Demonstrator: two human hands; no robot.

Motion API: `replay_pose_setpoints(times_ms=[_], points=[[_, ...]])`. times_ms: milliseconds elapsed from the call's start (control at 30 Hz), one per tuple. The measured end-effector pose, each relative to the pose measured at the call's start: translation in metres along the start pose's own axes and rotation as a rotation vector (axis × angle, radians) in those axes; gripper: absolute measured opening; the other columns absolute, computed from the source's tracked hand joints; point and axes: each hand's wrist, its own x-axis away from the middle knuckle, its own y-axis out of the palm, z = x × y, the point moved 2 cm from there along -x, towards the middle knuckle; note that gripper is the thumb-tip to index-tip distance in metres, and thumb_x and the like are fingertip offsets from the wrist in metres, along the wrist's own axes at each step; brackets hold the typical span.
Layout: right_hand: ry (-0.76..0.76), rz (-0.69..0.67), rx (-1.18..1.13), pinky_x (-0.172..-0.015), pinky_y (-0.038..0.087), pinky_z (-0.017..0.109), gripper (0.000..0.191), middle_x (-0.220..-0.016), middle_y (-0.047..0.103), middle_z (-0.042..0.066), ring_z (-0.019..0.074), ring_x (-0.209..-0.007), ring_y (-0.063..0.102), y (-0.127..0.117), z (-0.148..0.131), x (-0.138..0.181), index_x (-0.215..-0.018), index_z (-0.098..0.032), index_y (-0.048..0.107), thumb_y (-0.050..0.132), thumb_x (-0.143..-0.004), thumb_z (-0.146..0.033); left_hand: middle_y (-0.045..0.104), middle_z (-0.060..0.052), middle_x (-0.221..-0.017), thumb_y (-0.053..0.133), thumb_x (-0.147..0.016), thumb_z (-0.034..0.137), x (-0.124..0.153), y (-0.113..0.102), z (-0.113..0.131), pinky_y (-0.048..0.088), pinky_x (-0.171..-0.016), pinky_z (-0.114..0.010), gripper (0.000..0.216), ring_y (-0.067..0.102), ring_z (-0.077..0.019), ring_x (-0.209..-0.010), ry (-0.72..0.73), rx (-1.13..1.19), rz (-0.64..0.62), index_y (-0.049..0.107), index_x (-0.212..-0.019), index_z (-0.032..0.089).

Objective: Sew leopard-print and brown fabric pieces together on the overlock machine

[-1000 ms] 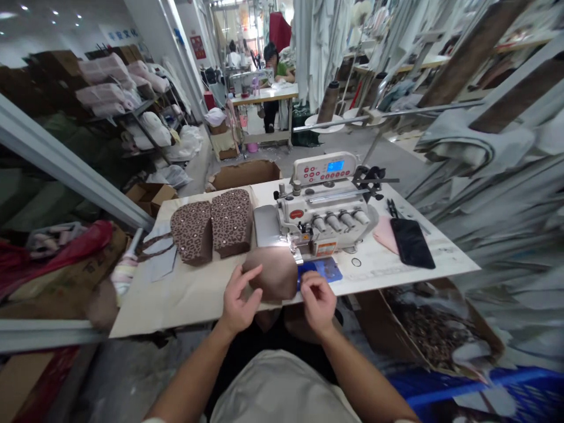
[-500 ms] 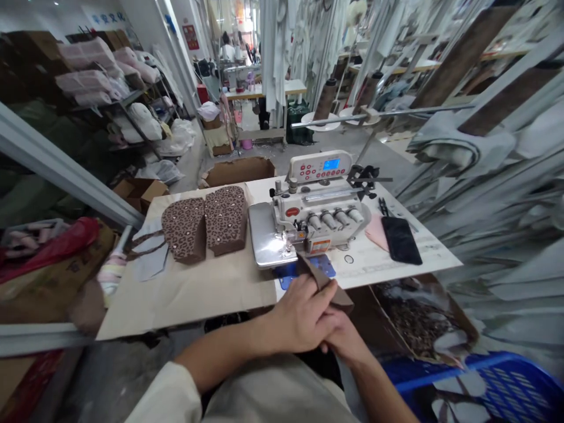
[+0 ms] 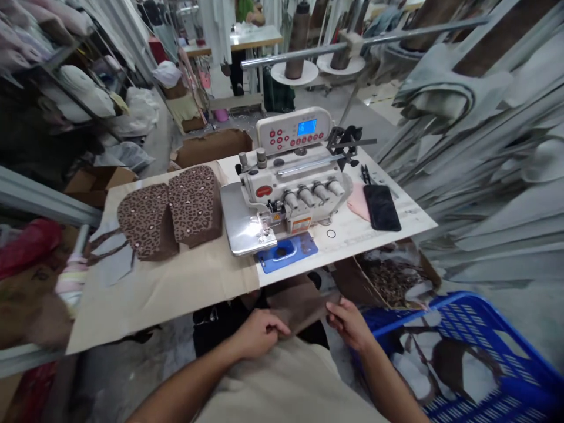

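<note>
A brown fabric piece [image 3: 304, 308] is stretched between my two hands, below the table's front edge and over my lap. My left hand [image 3: 259, 333] is closed on its left end, fingers curled. At the right end, my right hand [image 3: 348, 322] pinches the cloth between thumb and fingers. Beyond them stands a white overlock sewing machine [image 3: 295, 188], its lamp lighting the needle area. A blue plate [image 3: 288, 252] lies at its front edge. To the left on the table rest two stacks of leopard-print fabric pieces [image 3: 143, 217] with brown sides.
A black phone [image 3: 382, 207], pink cloth [image 3: 358, 202] and small black snips [image 3: 365, 174] lie right of the machine. Below on the right are a blue basket [image 3: 524, 346] with cut pieces and a carton [image 3: 352, 281] of scraps. Thread cones [image 3: 297, 44] stand behind the machine.
My hands have moved from the machine's front edge down towards my lap and spread apart, drawing the brown fabric with them. The view has tilted down, showing more of the blue basket.
</note>
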Motion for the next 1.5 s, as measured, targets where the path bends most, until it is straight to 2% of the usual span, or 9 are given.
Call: replay_pose_setpoints(times_ms=[400,633,767,833,967,1133,1367,1433,1500], points=[[0.003,0.276,0.555,-0.042,0.025,0.025,0.038,-0.044,0.049,-0.003,0.0119,-0.037,0.039,-0.022,0.04,-0.038,-0.056,-0.026,0.044,0.067,-0.071,-0.053,0.074,-0.009,-0.131,0.051,-0.088,0.008,-0.047,0.004,-0.054,0.045,-0.117,-0.044,0.045,0.066,-0.0259,-0.127,-0.162,-0.187,0.118,0.076,-0.124,0.019],[-0.439,0.193,1.084,-0.06,0.037,0.031,0.031,-0.059,0.061,0.004,0.022,-0.061,0.062,0.012,0.016,-0.048,-0.06,-0.025,0.051,0.06,-0.086,-0.04,0.08,-0.011,-0.1,0.067,-0.081,0.015,-0.022,-0.012,-0.028,0.057,-0.089,-0.038,0.037,0.075,-0.0284,-0.094,-0.15,-0.257,0.012,0.078,-0.116,0.017],[-0.616,0.05,1.356,-0.059,0.041,0.032,0.032,-0.068,0.069,0.008,0.0254,-0.067,0.068,0.03,0.021,-0.061,-0.067,-0.025,0.058,0.051,-0.094,-0.041,0.077,-0.004,-0.089,0.071,-0.085,0.034,0.021,-0.067,0.012,0.051,-0.066,-0.023,0.034,0.068,-0.0164,-0.073,0.079,-0.141,-0.155,0.077,-0.115,0.02],[-0.666,0.025,1.381,-0.057,0.041,0.031,0.035,-0.066,0.068,0.007,0.0248,-0.065,0.068,0.032,0.026,-0.065,-0.068,-0.025,0.059,0.051,-0.096,-0.043,0.076,-0.003,-0.089,0.065,-0.091,0.036,0.043,-0.116,0.025,0.052,-0.07,-0.024,0.027,0.067,-0.0158,-0.076,0.159,-0.193,0.051,0.078,-0.109,0.02],[-0.916,-0.001,1.308,-0.057,0.042,0.03,0.047,-0.061,0.063,0.003,0.0201,-0.057,0.065,0.042,0.027,-0.06,-0.069,-0.023,0.059,0.045,-0.103,-0.052,0.073,-0.009,-0.098,0.05,-0.099,0.029,0.08,-0.224,0.023,0.051,-0.092,-0.038,0.026,0.065,-0.0243,-0.097,0.027,-0.603,0.862,0.074,-0.098,0.018],[-1.265,-0.167,1.245,-0.055,0.039,0.026,0.041,-0.058,0.059,-0.001,0.0135,-0.051,0.058,0.095,0.008,-0.031,-0.069,-0.021,0.059,0.051,-0.105,-0.039,0.069,-0.015,-0.103,0.058,-0.095,0.024,0.086,-0.286,0.002,0.05,-0.089,-0.04,0.016,0.064,-0.0305,-0.101,-0.415,-0.866,0.965,0.072,-0.094,0.016],[-1.502,-0.407,1.014,-0.055,0.042,0.025,0.023,-0.062,0.059,-0.002,0.0134,-0.055,0.056,0.196,-0.029,0.013,-0.078,-0.022,0.058,0.057,-0.1,-0.021,0.073,-0.011,-0.099,0.048,-0.099,0.018,0.081,-0.295,0.016,0.049,-0.086,-0.035,0.021,0.067,-0.0259,-0.096,-0.348,-0.647,1.128,0.068,-0.105,0.018],[-1.498,-0.4,0.905,-0.059,0.048,0.025,0.013,-0.069,0.063,-0.001,0.0142,-0.06,0.06,0.216,-0.031,0.018,-0.089,-0.022,0.06,0.057,-0.099,-0.014,0.074,-0.007,-0.094,0.052,-0.096,0.016,0.086,-0.275,0.025,0.051,-0.086,-0.031,0.019,0.068,-0.022,-0.091,-0.131,-0.451,0.998,0.071,-0.097,0.019],[-1.507,-0.311,0.845,-0.071,0.056,0.03,0.016,-0.088,0.07,0.006,0.0191,-0.078,0.069,0.233,-0.028,0.022,-0.11,-0.021,0.062,0.059,-0.096,-0.013,0.074,-0.006,-0.091,0.05,-0.098,0.018,0.097,-0.245,0.036,0.052,-0.086,-0.029,0.025,0.068,-0.0185,-0.089,0.191,-0.296,0.654,0.074,-0.09,0.019]])
